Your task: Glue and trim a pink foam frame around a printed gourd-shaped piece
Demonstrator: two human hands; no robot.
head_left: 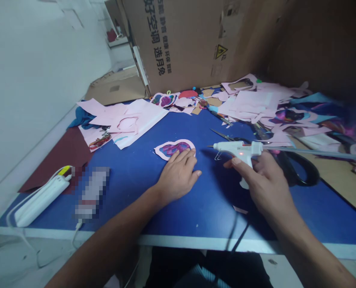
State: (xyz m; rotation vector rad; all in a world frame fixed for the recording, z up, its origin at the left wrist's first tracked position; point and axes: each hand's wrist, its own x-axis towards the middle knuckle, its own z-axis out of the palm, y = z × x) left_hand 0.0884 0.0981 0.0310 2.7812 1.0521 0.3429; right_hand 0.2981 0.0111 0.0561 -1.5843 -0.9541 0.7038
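My left hand rests flat on the blue table top, its fingertips pressing the edge of a paper cut-out with a pink border and a purple print. My right hand grips a white hot glue gun, whose nozzle points left towards the cut-out without touching it. A long glue stick runs out of the gun's back to the right. Black-handled scissors lie under and behind my right hand.
Pink paper offcuts and printed cut-outs are heaped along the back right. More pink sheets lie back left. A white power strip, a blurred object and a dark red sheet sit left. A cardboard box stands behind.
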